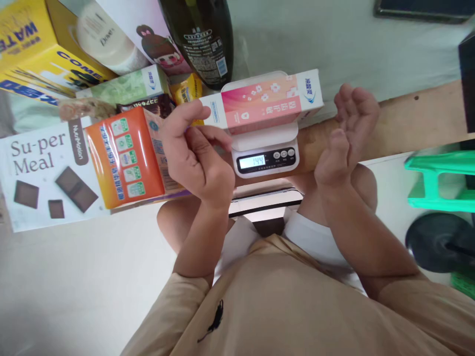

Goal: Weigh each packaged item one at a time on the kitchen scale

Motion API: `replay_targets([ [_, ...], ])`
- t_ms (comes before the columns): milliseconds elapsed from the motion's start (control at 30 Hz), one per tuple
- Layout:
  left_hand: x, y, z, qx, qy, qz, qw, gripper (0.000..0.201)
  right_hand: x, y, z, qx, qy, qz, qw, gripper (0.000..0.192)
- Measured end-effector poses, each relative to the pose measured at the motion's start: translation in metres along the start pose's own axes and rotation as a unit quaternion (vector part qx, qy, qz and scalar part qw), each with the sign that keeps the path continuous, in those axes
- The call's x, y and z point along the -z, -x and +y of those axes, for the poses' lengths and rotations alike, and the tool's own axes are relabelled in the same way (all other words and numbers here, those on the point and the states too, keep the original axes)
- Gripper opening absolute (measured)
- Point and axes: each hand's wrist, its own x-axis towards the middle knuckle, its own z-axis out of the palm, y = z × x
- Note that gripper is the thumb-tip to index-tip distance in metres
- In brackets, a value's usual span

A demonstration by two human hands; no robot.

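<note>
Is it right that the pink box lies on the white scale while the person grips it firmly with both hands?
Not quite. The pink box does lie on the white scale, but the head view shows the left hand and right hand open beside it, neither one gripping it.

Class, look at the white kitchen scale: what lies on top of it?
A pink box lies lengthwise across the scale, overhanging both ends. The display, reading 144, shows in front; the weighing platform beneath the box is mostly covered.

Left hand (196,153) loosely curled, fingertips pinched; right hand (347,133) open, palm up, fingers relaxed
</note>
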Motion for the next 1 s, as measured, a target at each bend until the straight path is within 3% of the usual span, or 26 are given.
replay_targets([
  [133,-0.009,-0.001,0.013,-0.043,0.046,0.006,0.998,0.040,-0.002,0.000,0.003,0.044,-0.026,0.017,0.999,0.053],
  [267,-0.013,0.001,0.016,-0.049,0.050,0.052,0.996,0.032,-0.002,-0.001,0.002,0.062,-0.031,0.012,0.998,0.052],
  [400,-0.013,-0.003,0.017,-0.074,0.067,0.013,0.995,0.027,-0.003,-0.001,0.000,0.065,-0.030,0.022,0.997,0.051],
  [500,-0.016,-0.004,0.020,-0.125,0.092,0.029,0.987,0.023,-0.007,-0.001,-0.003,0.060,-0.024,0.044,0.997,0.051],
  [567,-0.018,-0.002,0.022,-0.109,0.083,0.035,0.990,0.010,-0.009,-0.001,-0.005,0.048,-0.012,0.051,0.997,0.051],
  [633,-0.019,-0.001,0.024,-0.077,0.063,0.018,0.995,0.018,-0.009,-0.001,-0.006,0.037,0.008,0.051,0.998,0.051],
  [767,-0.018,0.001,0.024,-0.101,0.066,0.011,0.993,0.025,-0.007,-0.001,-0.006,0.034,0.033,0.038,0.998,0.049],
  [900,-0.014,0.002,0.023,-0.046,0.038,-0.003,0.998,0.022,-0.006,-0.001,-0.008,0.032,0.039,0.035,0.998,0.047],
  [1000,-0.014,0.001,0.023,-0.050,0.056,-0.009,0.997,0.015,-0.008,-0.001,-0.011,0.022,0.063,0.036,0.997,0.049],
])
